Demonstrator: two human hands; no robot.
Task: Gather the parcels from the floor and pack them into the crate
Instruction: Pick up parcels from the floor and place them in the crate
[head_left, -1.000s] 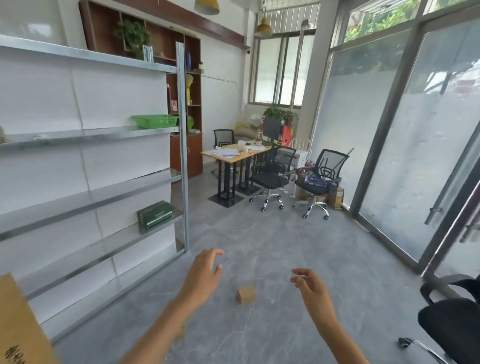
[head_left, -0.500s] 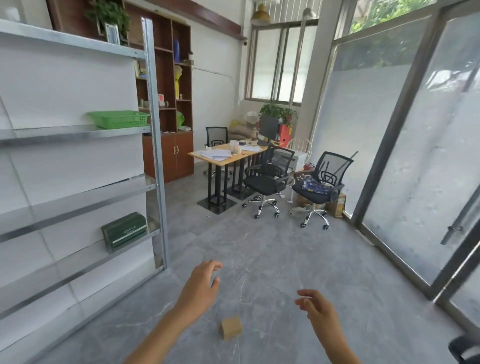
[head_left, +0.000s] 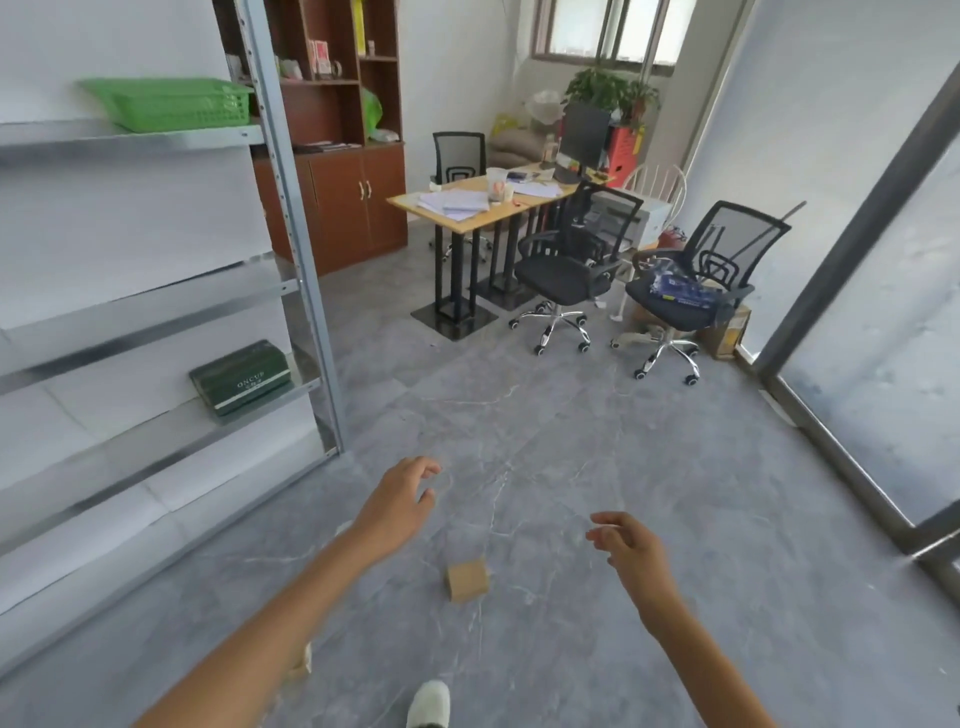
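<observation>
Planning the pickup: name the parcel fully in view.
The small brown box between left hand and right hand; the other parcel hides partly under the left forearm.

1. Parcels on the floor: one, a cardboard parcel (head_left: 467, 580), lower centre. A tan shape (head_left: 302, 667) under the left forearm is too hidden to count.
2. Hands: two, left hand (head_left: 400, 506) and right hand (head_left: 631, 545).
3. Black mesh chairs: three, centre right: far chair (head_left: 460, 156), middle chair (head_left: 563, 275), right chair (head_left: 727, 249).
4. White chair (head_left: 657, 182): one.
5. Green basket (head_left: 171, 104): one, upper left.
6. Green box (head_left: 241, 376): one, left.
7. Shoe (head_left: 428, 704): one, bottom edge.
</observation>
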